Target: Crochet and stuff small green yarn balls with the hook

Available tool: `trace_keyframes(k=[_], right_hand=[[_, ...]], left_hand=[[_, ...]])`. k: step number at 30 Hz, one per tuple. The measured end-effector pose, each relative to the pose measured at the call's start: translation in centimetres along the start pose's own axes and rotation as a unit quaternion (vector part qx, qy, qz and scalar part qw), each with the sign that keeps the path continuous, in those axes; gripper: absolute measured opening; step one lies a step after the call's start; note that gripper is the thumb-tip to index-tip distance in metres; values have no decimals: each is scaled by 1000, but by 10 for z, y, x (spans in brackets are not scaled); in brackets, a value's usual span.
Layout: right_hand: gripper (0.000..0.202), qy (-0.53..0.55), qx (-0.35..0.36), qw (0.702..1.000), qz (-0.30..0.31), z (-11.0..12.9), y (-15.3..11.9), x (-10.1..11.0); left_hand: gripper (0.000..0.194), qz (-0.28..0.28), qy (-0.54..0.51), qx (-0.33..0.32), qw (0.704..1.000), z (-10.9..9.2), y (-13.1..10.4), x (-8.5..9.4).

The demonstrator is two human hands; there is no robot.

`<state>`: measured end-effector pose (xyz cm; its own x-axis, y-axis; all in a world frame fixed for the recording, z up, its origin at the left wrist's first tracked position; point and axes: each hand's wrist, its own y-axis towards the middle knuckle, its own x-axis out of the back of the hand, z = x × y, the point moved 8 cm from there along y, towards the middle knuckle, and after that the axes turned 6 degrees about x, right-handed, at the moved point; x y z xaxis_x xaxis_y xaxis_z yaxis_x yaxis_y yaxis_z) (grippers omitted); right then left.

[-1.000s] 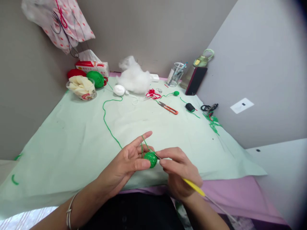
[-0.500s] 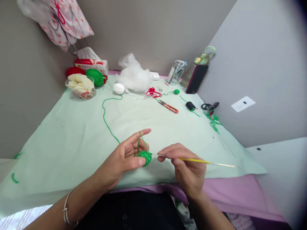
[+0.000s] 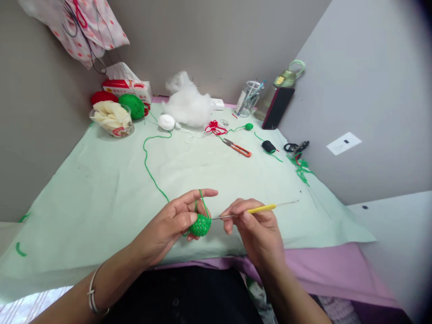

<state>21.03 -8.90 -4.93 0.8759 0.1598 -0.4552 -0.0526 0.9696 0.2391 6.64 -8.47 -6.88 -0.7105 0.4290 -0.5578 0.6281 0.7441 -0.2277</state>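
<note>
My left hand (image 3: 173, 218) pinches a small green crochet piece (image 3: 201, 225) between its thumb and fingers. Green yarn (image 3: 155, 179) runs up over the stretched-out index finger and trails back across the table toward a green yarn ball (image 3: 131, 106). In my right hand (image 3: 258, 225) is a crochet hook (image 3: 262, 209) with a yellow handle, gripped like a pencil. Its thin metal tip meets the right edge of the green piece; whether it sits inside a stitch is too small to tell.
Orange thread snips (image 3: 238, 147) lie beyond my hands, near red yarn (image 3: 216, 128) and white stuffing (image 3: 189, 105). At the back right stand a pen cup (image 3: 249, 100), a bottle (image 3: 266, 105) and a phone (image 3: 278, 108). A tub (image 3: 114, 128) is at left.
The green piece has turned in my left hand, and the thumb now lies at its upper left. The hook's rear end has swung upward and away from me.
</note>
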Motion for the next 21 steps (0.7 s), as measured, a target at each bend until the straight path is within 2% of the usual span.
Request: trace_keyframes(k=[8, 11, 16, 21], right_hand=[[12, 79, -122, 988, -59, -15, -1, 6], [12, 74, -116, 989, -60, -13, 0, 6], [11, 29, -80, 996, -36, -7, 1, 5], [11, 34, -71, 997, -13, -6, 1, 2]], left_hand=[[53, -19, 72, -34, 997, -5, -1, 3], [51, -2, 40, -30, 999, -4, 0, 1], [43, 32, -44, 15, 998, 5, 2, -1], [39, 20, -20, 8, 1000, 1, 2, -2]])
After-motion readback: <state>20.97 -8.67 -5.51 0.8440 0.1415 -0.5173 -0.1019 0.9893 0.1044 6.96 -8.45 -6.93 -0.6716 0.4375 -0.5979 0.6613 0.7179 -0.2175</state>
